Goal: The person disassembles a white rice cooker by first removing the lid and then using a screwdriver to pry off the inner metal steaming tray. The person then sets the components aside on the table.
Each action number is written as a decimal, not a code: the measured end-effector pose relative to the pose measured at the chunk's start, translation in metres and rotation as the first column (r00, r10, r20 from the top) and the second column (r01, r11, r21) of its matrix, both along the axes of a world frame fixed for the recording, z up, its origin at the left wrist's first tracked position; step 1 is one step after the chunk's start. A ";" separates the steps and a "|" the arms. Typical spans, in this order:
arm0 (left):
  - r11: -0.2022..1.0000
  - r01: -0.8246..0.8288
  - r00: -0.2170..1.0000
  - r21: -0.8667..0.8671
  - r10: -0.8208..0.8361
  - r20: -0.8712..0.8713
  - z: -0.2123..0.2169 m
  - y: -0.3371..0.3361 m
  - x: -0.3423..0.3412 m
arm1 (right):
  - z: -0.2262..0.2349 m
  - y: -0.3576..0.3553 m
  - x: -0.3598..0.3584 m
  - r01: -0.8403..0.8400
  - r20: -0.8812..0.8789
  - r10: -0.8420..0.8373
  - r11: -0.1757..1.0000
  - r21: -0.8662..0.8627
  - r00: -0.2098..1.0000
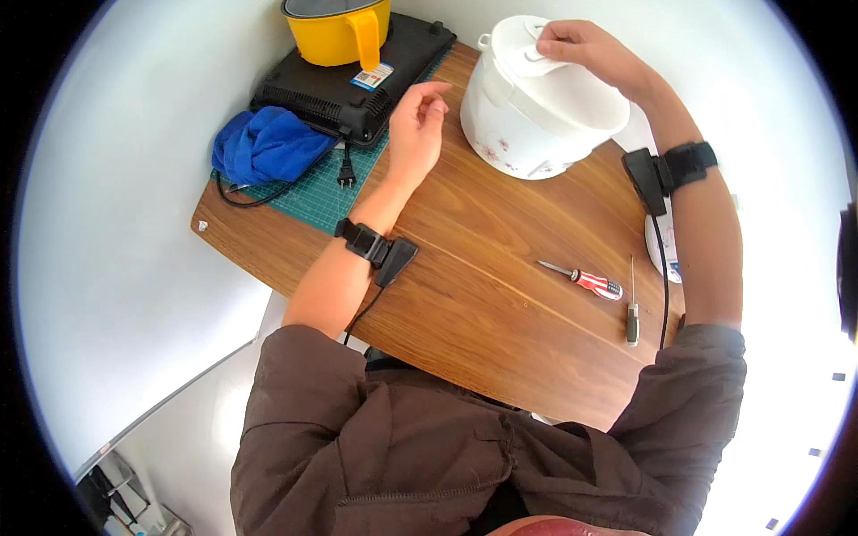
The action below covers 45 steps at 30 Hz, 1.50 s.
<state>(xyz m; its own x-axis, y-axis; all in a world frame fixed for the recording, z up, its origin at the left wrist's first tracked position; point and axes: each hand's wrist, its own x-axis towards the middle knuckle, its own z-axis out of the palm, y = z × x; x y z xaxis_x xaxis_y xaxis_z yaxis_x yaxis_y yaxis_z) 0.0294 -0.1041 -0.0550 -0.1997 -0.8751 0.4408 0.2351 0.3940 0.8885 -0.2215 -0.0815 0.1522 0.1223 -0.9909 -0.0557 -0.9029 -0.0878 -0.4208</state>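
Observation:
A white rice cooker (500, 125) with a small floral print stands at the far right of the wooden table. My right hand (585, 49) rests on top of it, fingers closed around the handle of the white lid (572, 89). The lid sits on the cooker's rim. To the left of the cooker, my left hand (418, 129) hovers over the table with nothing in it. Its fingers are loosely bent and apart, the index finger pointing toward the cooker without touching it.
At the far left, a yellow pot (326, 37) sits on a black appliance (313, 85) over a green cutting mat (308, 201). A blue cloth (264, 145) and a black power plug (346, 170) lie nearby. Two screwdrivers, one red-striped (597, 284), one dark-handled (633, 323), lie at right.

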 end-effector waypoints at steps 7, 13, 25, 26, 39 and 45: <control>1.000 -0.001 0.999 -0.024 0.000 -0.049 -0.004 0.000 0.002 | 0.021 0.026 -0.030 0.030 0.394 0.016 0.993 -0.112 0.919; 0.997 -0.021 0.978 0.068 0.035 -0.207 0.041 0.001 0.003 | 0.035 0.046 -0.085 0.071 0.869 -0.009 0.997 -0.031 0.495; 0.889 0.155 0.953 -0.432 -0.019 0.304 0.127 0.020 -0.029 | 0.040 0.057 -0.029 0.137 0.775 -0.022 0.987 -0.084 0.632; 0.920 0.140 0.947 -0.366 -0.016 0.321 0.127 0.021 -0.030 | 0.041 0.057 -0.029 0.148 0.759 -0.027 0.985 -0.092 0.651; 0.944 0.096 0.835 -0.316 0.097 0.542 0.133 0.009 -0.033 | 0.048 0.077 -0.023 0.201 0.820 -0.030 0.974 -0.104 0.571; 0.825 0.318 0.782 -0.468 0.051 0.621 0.158 0.011 -0.052 | 0.047 0.080 -0.025 0.157 0.844 -0.007 0.983 -0.091 0.536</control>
<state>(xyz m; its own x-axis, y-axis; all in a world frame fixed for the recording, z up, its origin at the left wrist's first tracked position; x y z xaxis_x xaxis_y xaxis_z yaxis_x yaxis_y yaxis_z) -0.0227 -0.0935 0.1028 -0.6706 -0.4836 0.5626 -0.1676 0.8375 0.5201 -0.2467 -0.0013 0.1992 -0.0440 -0.9854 0.1642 -0.1487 -0.1561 -0.9765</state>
